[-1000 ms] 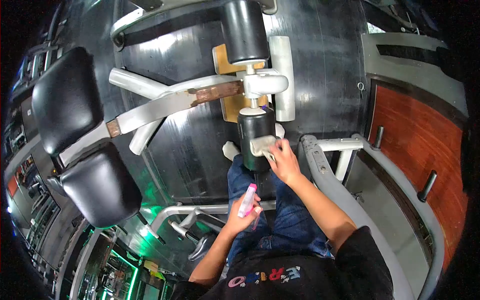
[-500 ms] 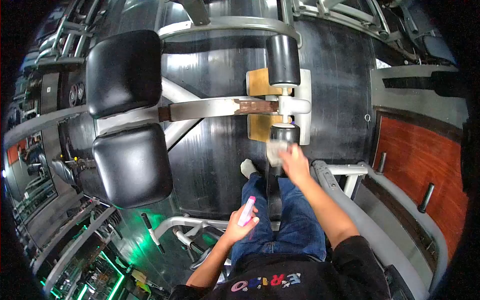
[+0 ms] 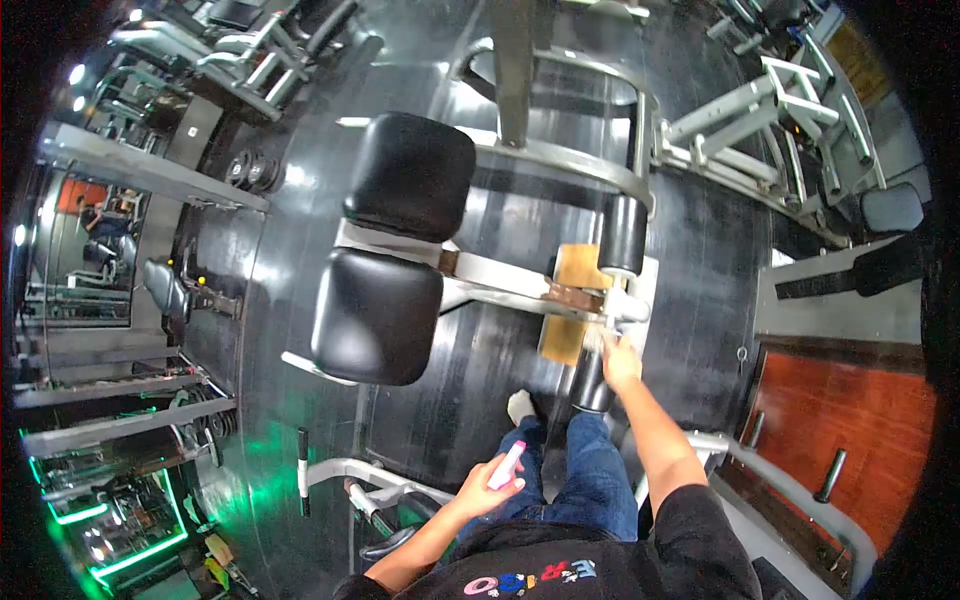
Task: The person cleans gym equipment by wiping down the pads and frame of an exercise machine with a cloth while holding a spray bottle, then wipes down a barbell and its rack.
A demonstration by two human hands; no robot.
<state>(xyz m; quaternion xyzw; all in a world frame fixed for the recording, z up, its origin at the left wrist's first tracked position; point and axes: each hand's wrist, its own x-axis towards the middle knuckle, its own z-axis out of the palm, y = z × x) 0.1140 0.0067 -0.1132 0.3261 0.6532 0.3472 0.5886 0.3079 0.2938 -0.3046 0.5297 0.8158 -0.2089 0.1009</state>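
Observation:
My left hand (image 3: 484, 491) is closed around a small pink-and-white bottle (image 3: 508, 466), held over my lap with its pink end pointing up. My right hand (image 3: 623, 362) reaches forward and presses a pale cloth (image 3: 596, 342), mostly hidden under the fingers, at the inner end of the near black foam roller (image 3: 592, 380). Beside it is the white metal joint (image 3: 625, 306) of the gym machine. A second black roller (image 3: 624, 235) sits on the far side of that joint.
Two black padded seats (image 3: 380, 316) stand to the left on the machine's frame. Wooden foot plates (image 3: 563, 341) lie under the rollers. A grey rail (image 3: 800, 500) with black pegs runs along the right, and a handlebar (image 3: 303, 470) stands at lower left.
The view has shifted, so the machine appears lower and further right. My right hand has moved with the cloth from the near roller's middle towards its inner end. My left hand keeps the bottle.

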